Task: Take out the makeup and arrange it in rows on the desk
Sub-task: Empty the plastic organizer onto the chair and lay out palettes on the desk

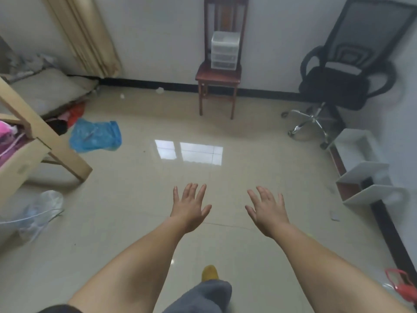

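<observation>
While both arms stretch forward over the glossy tiled floor (140,211), the clear plastic drawer unit (224,50) sits well away from them at the top centre of the frame, resting on the seat of a wooden chair (218,76) against the white wall. Three stacked drawers can be counted in it; what they hold is too blurred to tell. Left hand (190,205), lower centre, is spread flat with fingers straight, holding nothing. Right hand (267,210), just beside it to the right, is likewise splayed and empty. Both palms face down, and the drawer unit lies straight above the gap between them. One black office chair (343,71) stands in the upper right, one white shelf unit (363,172) lies along the right wall. One blue plastic bag (96,136) lies at left on the floor, near one cardboard box (20,159) at the left edge. One yellow slipper (209,272) and a grey trouser leg (203,297) show at the bottom centre.
</observation>
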A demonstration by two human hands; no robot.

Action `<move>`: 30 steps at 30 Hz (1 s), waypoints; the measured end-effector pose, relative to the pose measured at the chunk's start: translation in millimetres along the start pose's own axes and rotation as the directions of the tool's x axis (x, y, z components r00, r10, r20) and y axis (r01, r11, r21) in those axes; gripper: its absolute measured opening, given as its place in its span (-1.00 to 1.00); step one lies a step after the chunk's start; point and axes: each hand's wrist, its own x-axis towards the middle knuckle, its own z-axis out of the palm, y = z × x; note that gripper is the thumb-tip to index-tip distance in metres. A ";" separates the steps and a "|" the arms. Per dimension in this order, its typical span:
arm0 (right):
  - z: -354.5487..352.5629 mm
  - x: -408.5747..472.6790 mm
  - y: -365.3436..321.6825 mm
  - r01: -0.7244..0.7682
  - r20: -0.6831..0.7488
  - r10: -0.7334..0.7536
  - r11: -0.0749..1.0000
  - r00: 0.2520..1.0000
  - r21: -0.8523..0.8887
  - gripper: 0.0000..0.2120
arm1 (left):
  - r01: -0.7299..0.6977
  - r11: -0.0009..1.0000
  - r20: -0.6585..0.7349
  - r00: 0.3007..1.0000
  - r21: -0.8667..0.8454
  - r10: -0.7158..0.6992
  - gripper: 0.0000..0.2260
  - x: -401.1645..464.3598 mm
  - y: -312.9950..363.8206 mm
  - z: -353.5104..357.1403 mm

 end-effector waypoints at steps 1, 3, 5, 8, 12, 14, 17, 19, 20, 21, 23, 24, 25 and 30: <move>-10.7 22.0 4.2 -0.012 0.000 0.012 1.000 1.000 0.008 -0.47 | -0.014 1.000 0.001 1.000 0.006 0.014 -0.42 22.9 -2.2 -11.5; -28.5 61.1 10.8 -0.021 0.018 0.021 1.000 1.000 0.023 -0.47 | -0.039 0.999 0.015 0.999 0.015 0.039 -0.42 64.2 -6.5 -31.1; -40.8 100.3 18.1 -0.028 0.016 0.028 0.999 0.999 0.022 -0.48 | -0.052 0.998 0.008 0.999 0.021 0.052 -0.42 106.2 -11.7 -46.4; -60.2 166.8 31.3 -0.021 0.034 0.020 1.000 0.999 0.019 -0.48 | -0.049 0.998 0.012 0.999 0.030 0.048 -0.42 175.0 -21.8 -66.0; -86.1 273.9 54.1 -0.005 0.021 0.005 1.000 1.000 0.027 -0.49 | -0.026 0.999 -0.003 1.000 0.021 0.026 -0.42 283.6 -32.8 -88.6; -102.1 330.5 69.2 -0.001 0.018 0.000 1.000 1.000 0.028 -0.50 | -0.009 1.000 -0.001 1.000 0.014 0.009 -0.42 338.0 -33.8 -101.9; -128.7 408.1 91.8 0.014 0.042 -0.016 0.998 0.999 0.054 -0.50 | -0.004 1.000 0.010 1.000 -0.013 0.005 -0.43 409.8 -33.0 -124.0; -151.6 460.8 104.2 0.022 0.059 -0.026 0.998 0.998 0.058 -0.50 | 0.011 0.999 -0.010 1.000 -0.031 -0.012 -0.43 460.3 -34.1 -144.3; -161.8 482.8 107.2 0.029 0.069 -0.034 0.997 0.997 0.065 -0.50 | 0.015 0.999 -0.009 1.000 -0.036 -0.015 -0.44 481.1 -35.5 -153.2; -171.5 506.8 109.7 0.033 0.079 -0.039 0.997 0.996 0.068 -0.50 | 0.020 0.999 -0.009 1.000 -0.047 -0.021 -0.44 504.3 -38.2 -162.5; -186.8 554.6 111.7 0.049 0.082 -0.053 0.998 0.995 0.049 -0.50 | 0.036 0.998 -0.025 0.999 -0.058 -0.038 -0.45 551.2 -47.8 -177.8; -193.8 579.1 111.9 0.057 0.083 -0.061 0.997 0.995 0.051 -0.50 | 0.049 0.997 -0.018 0.999 -0.061 -0.050 -0.45 574.6 -55.2 -184.5; -200.4 604.2 111.9 0.060 0.082 -0.065 0.997 0.994 0.058 -0.50 | 0.060 0.996 -0.012 0.998 -0.066 -0.061 -0.45 598.9 -63.5 -190.7; -228.1 738.5 109.6 0.016 0.083 -0.021 0.998 0.996 0.063 -0.50 | 0.024 0.998 -0.016 1.000 -0.050 -0.025 -0.44 729.2 -110.7 -218.1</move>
